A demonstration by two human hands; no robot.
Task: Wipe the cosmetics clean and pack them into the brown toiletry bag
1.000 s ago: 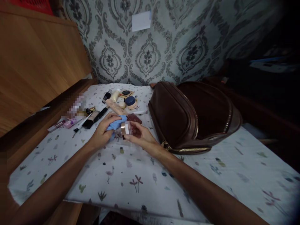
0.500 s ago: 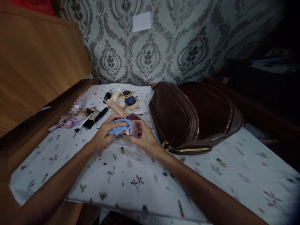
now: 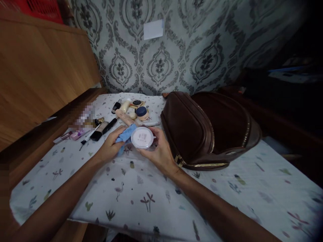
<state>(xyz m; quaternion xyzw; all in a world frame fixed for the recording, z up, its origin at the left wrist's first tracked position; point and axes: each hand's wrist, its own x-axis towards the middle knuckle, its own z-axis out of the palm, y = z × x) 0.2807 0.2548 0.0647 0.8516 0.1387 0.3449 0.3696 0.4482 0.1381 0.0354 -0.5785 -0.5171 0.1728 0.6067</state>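
Observation:
My left hand (image 3: 111, 144) is closed on a crumpled blue cloth (image 3: 126, 134). In my right hand (image 3: 160, 148) is a round, clear-edged cosmetic jar (image 3: 142, 137), its pale printed face turned towards me. Fingers and thumb grip the jar along its right side. The cloth is right beside the jar's left edge; whether they touch I cannot tell. Just behind my hands lie a beige tube (image 3: 125, 117), a white pen-like stick (image 3: 151, 123) and a jar with a dark blue lid (image 3: 142, 113). A bottle with a black cap (image 3: 99, 131) lies left of my left hand.
A large brown leather bag (image 3: 188, 127) with an open zip stands on the patterned cloth (image 3: 141, 181) at the right. Brushes, a pink tube (image 3: 77, 134) and other cosmetics lie to the left. A wooden cabinet (image 3: 45, 64) borders the left side; a papered wall rises behind.
My right hand has turned the jar so its round printed face shows, where its side showed before. The blue cloth has shifted slightly left, off the jar's front.

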